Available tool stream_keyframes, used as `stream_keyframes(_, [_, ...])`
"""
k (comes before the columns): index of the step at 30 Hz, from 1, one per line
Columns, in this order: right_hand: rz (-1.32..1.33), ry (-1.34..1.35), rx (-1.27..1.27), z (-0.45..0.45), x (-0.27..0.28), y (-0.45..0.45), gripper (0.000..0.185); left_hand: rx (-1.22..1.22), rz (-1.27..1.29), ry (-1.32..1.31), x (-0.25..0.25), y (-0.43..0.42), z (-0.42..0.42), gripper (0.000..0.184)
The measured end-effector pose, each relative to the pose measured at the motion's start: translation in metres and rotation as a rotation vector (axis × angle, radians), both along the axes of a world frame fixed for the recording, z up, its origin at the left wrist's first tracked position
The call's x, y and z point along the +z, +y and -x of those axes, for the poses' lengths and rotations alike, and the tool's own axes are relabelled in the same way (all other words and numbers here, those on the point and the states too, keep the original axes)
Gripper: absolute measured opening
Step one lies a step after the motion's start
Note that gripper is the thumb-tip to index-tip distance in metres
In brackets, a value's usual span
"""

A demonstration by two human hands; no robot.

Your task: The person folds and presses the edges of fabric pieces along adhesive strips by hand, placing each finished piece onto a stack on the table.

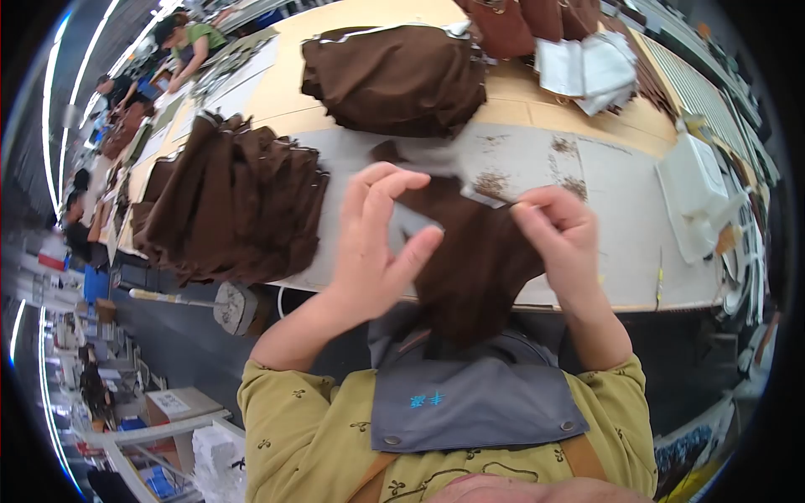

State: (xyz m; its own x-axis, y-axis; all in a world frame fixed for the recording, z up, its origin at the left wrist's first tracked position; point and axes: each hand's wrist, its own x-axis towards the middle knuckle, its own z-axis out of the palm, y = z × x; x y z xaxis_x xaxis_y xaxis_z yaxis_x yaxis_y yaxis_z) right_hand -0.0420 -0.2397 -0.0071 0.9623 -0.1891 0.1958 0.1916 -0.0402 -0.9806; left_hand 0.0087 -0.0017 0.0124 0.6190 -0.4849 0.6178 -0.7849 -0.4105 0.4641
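Note:
A dark brown fabric piece hangs over the near table edge, with a white strip along its top. My right hand pinches the fabric's upper right corner beside the strip. At the fabric's left side is my left hand, its thumb and fingers apart and nothing between them. Beyond my hands lies a large brown fabric bundle with white edging. Another stack of brown fabric pieces lies to the left of my left hand.
A white plastic container stands at the table's right. Reddish-brown pieces and white pieces lie at the back right. Brown scraps dot the grey table surface. A co-worker leans over the table at the far left.

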Motion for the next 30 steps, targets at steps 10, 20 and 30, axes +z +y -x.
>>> stream_keyframes(10, [-0.065, -0.38, -0.115, 0.002, 0.008, 0.014, 0.015, -0.193, 0.079, 0.47, -0.019, -0.029, 0.006, 0.072])
stream_keyframes(20, [0.396, -0.434, -0.158, -0.011, -0.001, 0.005, 0.02, 0.66, 0.509, 0.043, 0.175, 0.141, -0.066, 0.029])
stream_keyframes(30, [0.495, -0.232, -0.001, -0.048, -0.047, 0.005, 0.013, 0.959, 0.138, 0.382, 0.073, 0.448, -0.104, 0.05])
